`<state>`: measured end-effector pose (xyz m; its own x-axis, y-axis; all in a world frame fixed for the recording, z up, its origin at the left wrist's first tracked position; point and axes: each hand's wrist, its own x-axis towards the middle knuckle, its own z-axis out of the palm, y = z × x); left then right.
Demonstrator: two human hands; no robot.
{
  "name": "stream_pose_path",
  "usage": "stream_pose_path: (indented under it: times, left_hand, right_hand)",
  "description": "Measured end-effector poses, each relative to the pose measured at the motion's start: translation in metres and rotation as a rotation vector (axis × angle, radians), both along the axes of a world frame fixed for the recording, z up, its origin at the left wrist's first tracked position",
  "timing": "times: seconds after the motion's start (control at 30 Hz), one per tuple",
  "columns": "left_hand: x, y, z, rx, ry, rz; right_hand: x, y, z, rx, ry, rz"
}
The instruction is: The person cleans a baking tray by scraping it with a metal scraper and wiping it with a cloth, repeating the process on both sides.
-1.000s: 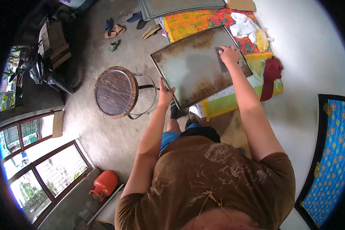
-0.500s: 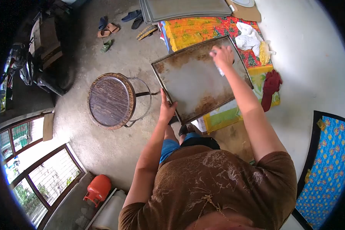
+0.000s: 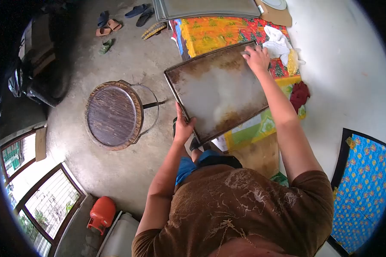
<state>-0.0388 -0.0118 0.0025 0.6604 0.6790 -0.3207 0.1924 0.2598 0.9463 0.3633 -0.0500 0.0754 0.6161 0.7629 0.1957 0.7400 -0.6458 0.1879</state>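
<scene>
A large rectangular metal tray [image 3: 218, 92], browned along its edges and grey in the middle, lies tilted in front of me. My left hand [image 3: 184, 126] grips the tray's near left rim, thumb on the inner side. Near the tray's far right corner, my right hand [image 3: 257, 59] has its fingers bent over the surface, closed on a small thing that I cannot make out. Under the far side of the tray is a table with an orange and red patterned cloth [image 3: 210, 32].
A round wooden stool [image 3: 114, 115] stands at the left. More trays [image 3: 210, 8] lie at the back. White cloth [image 3: 276, 43] and a dark red cloth [image 3: 300, 95] are by the right wall. Slippers [image 3: 108, 28] lie on the floor; an orange gas cylinder [image 3: 102, 213] is lower left.
My right hand has moved slightly away from me and right, toward the tray's far right corner. My left hand still holds the rim. The whole view has shifted a little.
</scene>
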Motion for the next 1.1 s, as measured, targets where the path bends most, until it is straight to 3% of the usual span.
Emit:
stream_pose_path:
  times: [0.17,0.27,0.37,0.53,0.67,0.8,0.93,1.1]
  left_hand:
    - [0.001,0.000,-0.006,0.066,-0.078,0.014]
    - [-0.004,0.002,-0.010,-0.140,0.000,-0.031]
    - [-0.002,-0.002,-0.019,0.002,-0.056,-0.003]
    - [0.001,-0.004,-0.018,0.086,-0.116,0.038]
    - [-0.001,-0.003,-0.021,0.014,-0.092,0.010]
    - [-0.001,-0.005,-0.027,0.153,0.024,0.039]
    - [-0.002,0.000,-0.025,0.092,0.237,-0.056]
    - [-0.004,-0.009,-0.040,0.024,0.159,-0.013]
  right_hand:
    - [0.041,0.002,-0.010,-0.059,0.133,-0.236]
    - [0.047,0.008,-0.015,-0.012,0.139,-0.434]
    - [0.037,0.019,-0.014,0.005,0.191,-0.443]
    - [-0.041,0.039,-0.012,-0.017,0.168,-0.009]
    - [-0.108,0.063,-0.006,-0.010,0.207,0.141]
    - [-0.160,0.089,-0.008,0.041,0.278,0.269]
    - [-0.207,0.106,-0.023,0.064,0.320,0.410]
    - [-0.230,0.096,-0.038,0.088,0.375,0.436]
